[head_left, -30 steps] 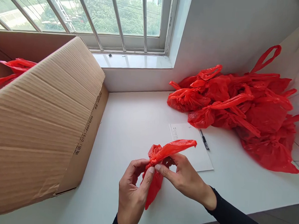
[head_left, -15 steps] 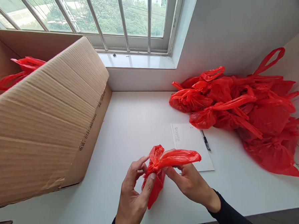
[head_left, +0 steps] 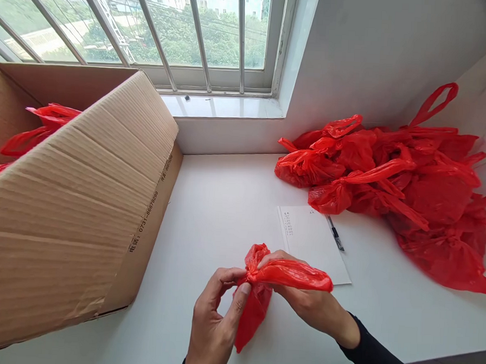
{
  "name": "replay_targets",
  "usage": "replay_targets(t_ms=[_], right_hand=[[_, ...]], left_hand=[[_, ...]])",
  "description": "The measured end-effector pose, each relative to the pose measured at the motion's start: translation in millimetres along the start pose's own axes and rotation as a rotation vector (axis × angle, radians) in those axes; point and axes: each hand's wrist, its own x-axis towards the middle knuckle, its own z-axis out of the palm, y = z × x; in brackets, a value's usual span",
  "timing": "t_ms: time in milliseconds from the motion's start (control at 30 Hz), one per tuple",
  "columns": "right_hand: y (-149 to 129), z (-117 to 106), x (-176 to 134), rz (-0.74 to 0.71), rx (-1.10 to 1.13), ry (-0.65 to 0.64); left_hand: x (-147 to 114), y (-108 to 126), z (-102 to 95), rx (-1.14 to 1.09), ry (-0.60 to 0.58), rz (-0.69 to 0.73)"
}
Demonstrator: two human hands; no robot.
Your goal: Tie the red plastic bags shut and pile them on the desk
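A small red plastic bag (head_left: 254, 313), knotted near its top, is held above the front of the white table (head_left: 221, 202). My left hand (head_left: 217, 316) pinches it at the knot between thumb and fingers. On the other side, my right hand (head_left: 302, 294) grips the bag close to the same knot, its fingers partly covered by the red handle loop that stretches to the right. Whatever is inside the bag cannot be made out. A sheet of printed paper (head_left: 313, 242) lies just beyond my right hand, with a black pen (head_left: 336, 233) along its right side.
At the left stands a large open cardboard box (head_left: 78, 211) with red plastic bags (head_left: 53, 119) inside. A heap of knotted red plastic bags (head_left: 426, 181) lies at the back right against the wall. Behind the table is a barred window (head_left: 210, 33) with a sill.
My right hand's fingers have shifted up over the knot, and the handle loop now lies lower across that hand. My left hand still pinches the knot. The view has tilted slightly upward.
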Motion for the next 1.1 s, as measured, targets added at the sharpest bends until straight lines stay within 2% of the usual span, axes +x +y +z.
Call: replay_targets(t_ms=[100, 167, 233, 300, 400, 500, 600, 700, 767, 833, 900, 933, 1000, 1033, 1100], right_hand=[[-7.2, -2.6, 3.5, -0.027, 0.008, -0.012], [-8.6, -4.3, 4.5, 0.004, 0.038, 0.027], [-3.3, -6.1, 5.1, 0.070, 0.068, 0.094], [9.2, -7.7, 5.7, 0.162, 0.031, 0.217], [32.3, -8.8, 6.8, 0.332, -0.061, 0.377], [41.9, -7.8, 8.4, 0.401, 0.093, 0.304], [32.0, -6.6, 11.4, 0.338, 0.322, 0.223], [18.7, -6.5, 16.5, 0.311, 0.449, 0.267], [16.3, -6.9, 22.0, 0.297, 0.484, 0.284], [20.2, -8.0, 29.6, 0.267, 0.418, 0.291], [28.1, -10.5, 38.5, 0.227, 0.230, 0.352], [32.6, -12.4, 42.9, 0.202, 0.110, 0.401], [41.2, -17.0, 50.7, 0.148, -0.094, 0.496], [45.1, -19.4, 53.8, 0.122, -0.149, 0.520], [52.6, -23.3, 58.1, 0.089, -0.146, 0.487]], left_hand=[[3.2, -2.7, -1.4, 0.067, -0.001, 0.027], [7.4, -6.5, -0.3, 0.150, -0.026, 0.032], [13.5, -11.0, 1.0, 0.159, -0.090, -0.024], [20.2, -14.7, 1.1, 0.037, -0.112, -0.123], [27.4, -15.7, -1.6, -0.241, -0.025, -0.223], [29.4, -10.3, -5.1, -0.477, 0.039, -0.263], [30.4, -5.4, -6.5, -0.682, 0.055, -0.281], [36.0, -11.6, -2.2, -0.863, 0.060, -0.305], [42.8, -21.5, 5.7, -0.921, -0.015, -0.330], [51.8, -30.6, 16.7, -0.965, -0.197, -0.351], [64.1, -34.0, 28.5, -0.993, -0.344, -0.358], [71.9, -33.1, 34.1, -0.976, -0.369, -0.333], [90.2, -28.0, 44.4, -0.884, -0.343, -0.233], [99.9, -25.1, 49.2, -0.841, -0.321, -0.175], [117.3, -21.4, 57.6, -0.753, -0.297, -0.053]])
